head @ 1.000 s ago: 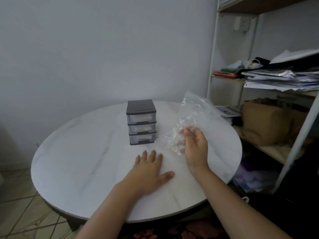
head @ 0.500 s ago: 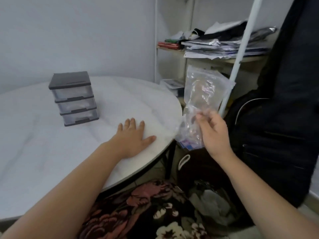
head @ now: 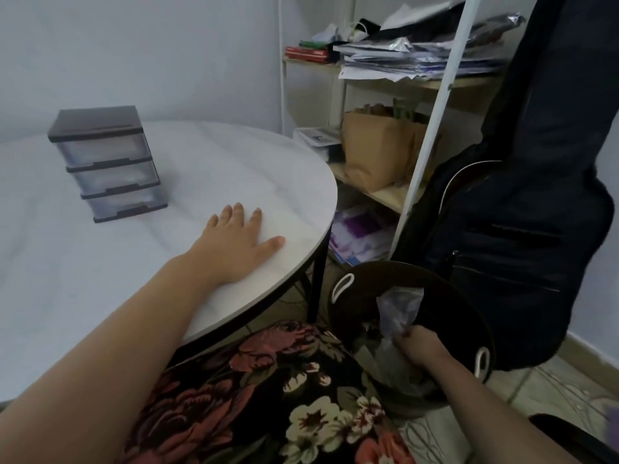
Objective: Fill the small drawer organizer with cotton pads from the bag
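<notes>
The right hand point(head: 420, 346) is down inside the dark round basket point(head: 465, 316) on the floor beside the table, and its fingers are pinched shut on the clear plastic bag point(head: 397, 311). That bag looks thin, crinkly film, very light and limp, and I can make out no cotton pads in it from here, so my guess is it is empty or close to it. It stands up crumpled above the fingers, which grip it low, while its upper part flops free toward the basket's far rim. Film like that is slippery and folds on itself, so a pinch on a gathered fold, as here, is about the only sure hold; there is nothing fragile in it, and it will drop slowly and may cling to the skin when let go. The left hand point(head: 239, 244) lies flat and spread on the white round table point(head: 301, 182), palm down near the right-hand edge, holding nothing. The small drawer organizer point(head: 107, 162) stands well apart from both hands, toward the far left of the tabletop, three clear drawers in a dark frame, all pushed in. Something pale shows through the drawer fronts, but I can't tell whether it's pads. A rigid plastic unit like that should be light enough to slide when a drawer is pulled, so a steadying hand on top would help.
</notes>
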